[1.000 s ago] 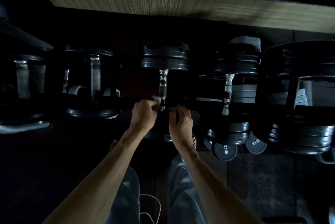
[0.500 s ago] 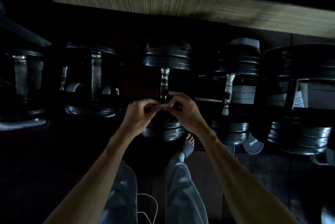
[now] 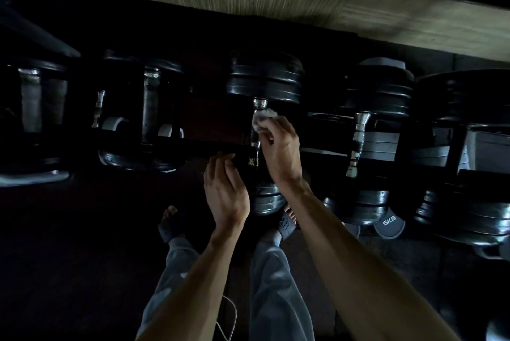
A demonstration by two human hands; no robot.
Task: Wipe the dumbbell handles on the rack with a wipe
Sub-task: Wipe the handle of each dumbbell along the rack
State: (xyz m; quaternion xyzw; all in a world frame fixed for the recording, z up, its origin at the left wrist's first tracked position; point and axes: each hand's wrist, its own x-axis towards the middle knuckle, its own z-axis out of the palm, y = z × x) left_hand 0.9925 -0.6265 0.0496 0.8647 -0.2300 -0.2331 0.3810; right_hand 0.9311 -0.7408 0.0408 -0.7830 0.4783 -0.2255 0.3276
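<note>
Dim rack (image 3: pixel 215 146) held dumbbells; at 12 o'clock the right hand (image 3: pixel 281 153) pinched a wipe (image 3: pixel 263 119) against the middle handle (image 3: pixel 255 144). At 6, the left hand (image 3: pixel 225 191) seemingly hung slack, holding nothing.

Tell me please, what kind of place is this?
Probably a gym or home weight room: plate-loaded dumbbells lie in a row on a dark rack, and the right hand wipes one handle.

head view; looking down, close
</note>
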